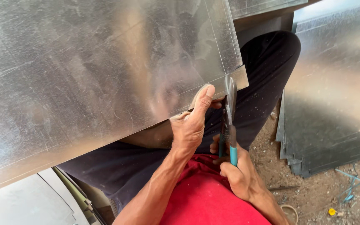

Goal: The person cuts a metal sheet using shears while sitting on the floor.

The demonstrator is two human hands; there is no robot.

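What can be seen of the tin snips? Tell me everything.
The tin snips have grey metal blades and teal-sleeved handles. They point up, away from the person, blades biting into the near edge of the large shiny metal sheet, beside a scribed line. The right hand wraps the handles; the left hand pinches the sheet's edge just beside the blades.

Person, seen from own head camera: red shirt point(207, 196) over the torso; dark navy trousers point(263, 79) on both legs. Forearms bare, no sleeves reaching them. Both hands bare: left hand point(190, 125), right hand point(236, 175). No gloves.
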